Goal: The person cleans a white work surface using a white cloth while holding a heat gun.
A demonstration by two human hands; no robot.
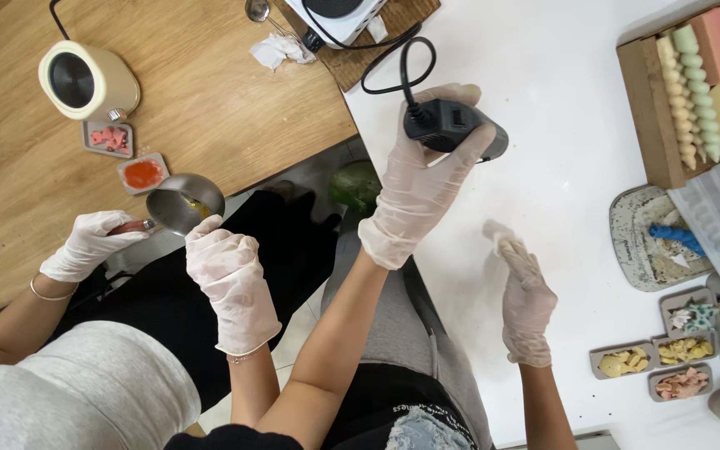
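Note:
My left hand (417, 193), in a white glove, is shut around a black heat gun (453, 127) held over the white table (560, 108); its black cord (393, 62) loops to the back. My gloved right hand (528, 304) reaches forward and its fingertips press a small crumpled white wad (496, 233) against the table. To my left a co-worker in a grey top holds a small metal pot (183, 202) by its handle with one gloved hand (89, 243). Their other gloved hand (228, 279) touches the pot's rim.
On the wooden table (235, 108) are a cream round appliance (87, 81) and two small trays of pink and orange bits (127, 157). At right are a cardboard box of candles (697, 83), a speckled plate (639, 242) and several small trays of wax pieces (656, 358).

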